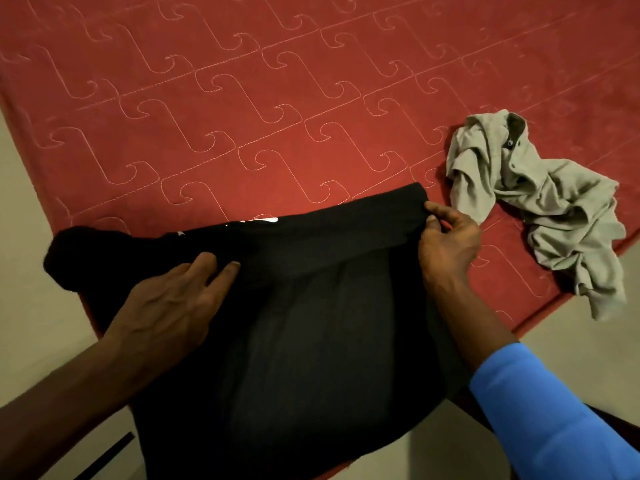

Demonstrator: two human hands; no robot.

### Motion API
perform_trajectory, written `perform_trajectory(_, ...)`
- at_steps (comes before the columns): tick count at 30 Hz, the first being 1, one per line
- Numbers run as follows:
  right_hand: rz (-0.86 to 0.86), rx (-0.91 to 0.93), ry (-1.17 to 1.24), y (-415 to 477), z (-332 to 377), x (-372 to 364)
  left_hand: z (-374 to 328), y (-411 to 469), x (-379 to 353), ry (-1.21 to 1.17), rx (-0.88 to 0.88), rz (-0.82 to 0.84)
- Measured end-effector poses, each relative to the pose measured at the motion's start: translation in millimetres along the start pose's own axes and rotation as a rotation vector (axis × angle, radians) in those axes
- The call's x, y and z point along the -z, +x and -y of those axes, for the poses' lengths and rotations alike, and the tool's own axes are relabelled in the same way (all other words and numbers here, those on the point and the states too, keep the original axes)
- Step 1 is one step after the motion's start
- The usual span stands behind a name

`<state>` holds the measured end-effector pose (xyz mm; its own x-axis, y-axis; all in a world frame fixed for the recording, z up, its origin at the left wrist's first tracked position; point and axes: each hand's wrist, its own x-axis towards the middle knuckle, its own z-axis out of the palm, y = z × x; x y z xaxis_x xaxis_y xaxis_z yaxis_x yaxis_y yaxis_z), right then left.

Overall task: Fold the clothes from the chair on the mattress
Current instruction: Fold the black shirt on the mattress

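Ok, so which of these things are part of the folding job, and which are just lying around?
Part of the job:
- black garment, pressed by the left hand, pinched at its edge by the right hand
- crumpled grey shirt, not yet folded
- red mattress

Just lying about:
- dark strip on the floor, lower left

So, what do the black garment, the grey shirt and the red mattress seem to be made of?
Black garment: soft matte cloth, maybe cotton knit; it folds limply without shine. Grey shirt: thin matte fabric, knit or woven unclear; it lies crumpled, with a dark button. Red mattress: quilted, plush-looking cover; pale stitched lines run across it.
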<state>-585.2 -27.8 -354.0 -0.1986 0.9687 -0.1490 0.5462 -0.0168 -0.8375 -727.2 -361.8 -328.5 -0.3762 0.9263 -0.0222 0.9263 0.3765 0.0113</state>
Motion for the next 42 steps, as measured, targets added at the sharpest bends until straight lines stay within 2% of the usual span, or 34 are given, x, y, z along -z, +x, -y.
perform_trajectory(3, -0.019, 0.038, -0.063, -1, 3, 6, -11, -8, 7, -0.064, 0.040, 0.035)
perform_trajectory(7, 0.106, 0.074, -0.327, -4, -1, 9, -22, -13, 7, -0.161, 0.091, 0.310)
perform_trajectory(8, 0.114, 0.095, -0.411, -6, 0, 8, -23, -11, 9, -0.223, 0.142, 0.291)
perform_trajectory(10, 0.058, 0.168, -0.581, -9, 10, 6, -21, -4, 10, -0.312, 0.256, 0.114)
perform_trajectory(12, 0.021, 0.236, -0.628, -7, 23, 1, -12, 11, 4, -0.312, 0.347, -0.033)
perform_trajectory(14, 0.077, 0.252, -0.678, 0, 31, -7, 1, 30, -6, -0.293, 0.429, -0.076)
perform_trajectory(16, 0.130, 0.239, -0.733, 10, 32, -14, 15, 48, -16, -0.292, 0.471, -0.029)
perform_trajectory(19, 0.064, 0.225, -0.678, 18, 29, -20, 28, 65, -25, -0.290, 0.423, 0.045)
perform_trajectory(22, -0.013, 0.188, -0.603, 25, 33, -20, 34, 75, -23, -0.343, 0.441, 0.034)
perform_trajectory(28, 0.229, 0.152, -0.656, 42, 39, -10, 34, 66, -26, -0.326, 0.394, 0.031)
perform_trajectory(30, 0.257, 0.118, -0.485, 49, 30, -11, 35, 64, -28, -0.304, 0.374, 0.032)
perform_trajectory(32, 0.212, 0.025, -0.217, 53, 29, -14, 37, 64, -28, -0.369, 0.387, 0.000)
perform_trajectory(34, 0.167, -0.050, -0.071, 57, 32, -18, 38, 65, -30, -0.413, 0.396, -0.037)
perform_trajectory(37, 0.181, -0.027, -0.160, 63, 34, -23, 40, 67, -33, -0.367, 0.378, -0.051)
perform_trajectory(40, 0.285, -0.008, -0.277, 64, 36, -25, 41, 69, -34, -0.360, 0.384, -0.040)
perform_trajectory(42, 0.295, 0.024, -0.233, 68, 34, -24, 42, 70, -34, -0.346, 0.372, -0.042)
